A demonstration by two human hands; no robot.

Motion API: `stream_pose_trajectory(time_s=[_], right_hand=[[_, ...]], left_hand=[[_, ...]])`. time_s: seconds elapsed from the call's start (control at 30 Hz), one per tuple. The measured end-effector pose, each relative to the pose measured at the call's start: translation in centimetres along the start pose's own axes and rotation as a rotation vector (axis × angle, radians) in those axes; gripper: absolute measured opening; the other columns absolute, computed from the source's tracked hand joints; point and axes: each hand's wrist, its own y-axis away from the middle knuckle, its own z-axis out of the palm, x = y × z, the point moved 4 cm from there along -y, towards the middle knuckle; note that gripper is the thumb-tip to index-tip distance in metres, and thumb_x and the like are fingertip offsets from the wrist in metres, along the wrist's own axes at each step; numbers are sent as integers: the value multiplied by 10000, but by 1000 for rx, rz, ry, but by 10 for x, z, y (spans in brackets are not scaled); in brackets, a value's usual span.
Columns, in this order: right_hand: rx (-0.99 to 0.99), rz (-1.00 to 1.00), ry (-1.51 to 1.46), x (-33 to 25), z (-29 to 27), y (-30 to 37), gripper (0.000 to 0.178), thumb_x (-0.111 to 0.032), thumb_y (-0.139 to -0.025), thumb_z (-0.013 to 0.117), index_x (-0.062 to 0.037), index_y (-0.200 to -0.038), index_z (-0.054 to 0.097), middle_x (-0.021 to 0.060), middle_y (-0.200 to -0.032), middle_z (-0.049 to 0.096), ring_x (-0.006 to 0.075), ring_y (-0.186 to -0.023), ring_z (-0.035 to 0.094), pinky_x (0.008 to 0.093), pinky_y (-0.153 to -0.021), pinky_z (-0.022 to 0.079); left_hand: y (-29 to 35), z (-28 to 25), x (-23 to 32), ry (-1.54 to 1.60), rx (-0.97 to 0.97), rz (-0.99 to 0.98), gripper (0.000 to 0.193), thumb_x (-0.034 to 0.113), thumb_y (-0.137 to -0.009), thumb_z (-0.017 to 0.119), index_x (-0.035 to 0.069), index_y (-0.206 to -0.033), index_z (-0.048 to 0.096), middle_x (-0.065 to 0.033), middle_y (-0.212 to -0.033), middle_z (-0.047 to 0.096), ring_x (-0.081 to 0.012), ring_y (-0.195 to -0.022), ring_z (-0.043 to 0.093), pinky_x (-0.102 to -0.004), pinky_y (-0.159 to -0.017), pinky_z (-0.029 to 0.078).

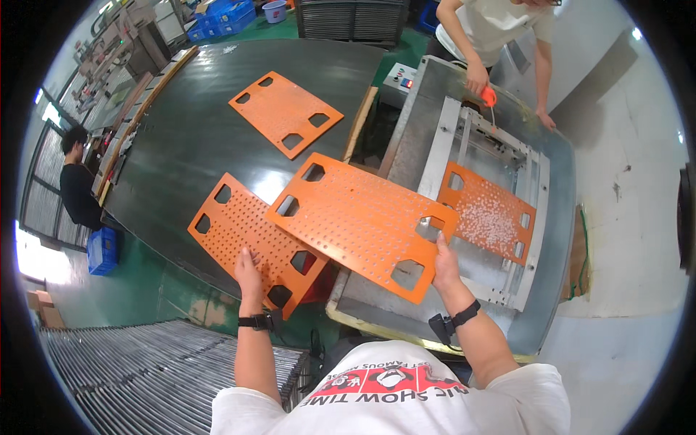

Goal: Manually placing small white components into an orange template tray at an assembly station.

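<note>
My left hand (pixel 249 274) grips the lower-left edge of an orange perforated plate (pixel 243 217), fingertips showing on its top face. That plate has rows of small dark holes and larger cut-outs near its ends, and lies tilted across the dark table's near edge. My right hand (pixel 445 265) is closed on the right end of a second orange plate (pixel 355 210), beside its cut-outs. This plate overlaps the first, and many of its small holes look pale. A third orange plate (pixel 286 112) lies farther back on the table, apart from both hands.
Right stands a metal-topped bench (pixel 370 297) with a pale frame (pixel 440 141); inside is an orange plate (pixel 460 217) strewn with small white pieces. A co-worker's hand (pixel 477 76) holds a red-orange tool above it. Another person (pixel 78 185) is far left. Metal racks (pixel 174 362) stand lower left.
</note>
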Motion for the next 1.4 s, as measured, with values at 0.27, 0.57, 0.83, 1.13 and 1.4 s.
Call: stream_pose_trajectory(time_s=[0.27, 0.57, 0.83, 1.13, 1.4], right_hand=[[56, -97, 51, -2, 32, -11, 357, -338, -921, 371, 1, -957, 476, 107, -799, 576, 207, -626, 578, 336, -535, 495], [141, -180, 46, 0, 63, -47, 363, -331, -925, 358, 13, -929, 473, 117, -775, 574, 217, -620, 583, 341, -502, 499], [110, -165, 3, -5, 90, -105, 378, -336, -922, 362, 22, -933, 482, 128, -785, 580, 237, -617, 587, 360, -524, 508], [40, -52, 102, 19, 186, -201, 356, -338, -926, 345, -12, -1031, 439, 131, -911, 569, 273, -719, 587, 397, -542, 506], [143, 86, 658, 32, 224, -300, 520, -470, -881, 374, -44, -1176, 407, 92, -1049, 538, 231, -922, 556, 414, -712, 474]], left_hand=[[3, -31, -19, -226, 146, 306, 336, 284, -896, 448, -37, -907, 548, -76, -839, 553, -169, -761, 515, -316, -683, 406], [-12, -49, -28, -482, 277, 625, 166, 150, -835, 511, -14, -807, 518, -122, -805, 490, -277, -770, 462, -361, -691, 380], [-9, -46, -11, -487, 270, 737, 127, 122, -754, 550, 10, -787, 501, -113, -790, 472, -283, -767, 445, -368, -699, 369], [-4, -47, -14, -585, 237, 697, 178, 166, -731, 580, 21, -781, 491, -128, -795, 461, -303, -751, 436, -393, -695, 367], [-7, -46, -26, -640, 213, 609, 273, 194, -642, 652, 42, -825, 516, -129, -897, 472, -313, -859, 446, -407, -769, 356]])
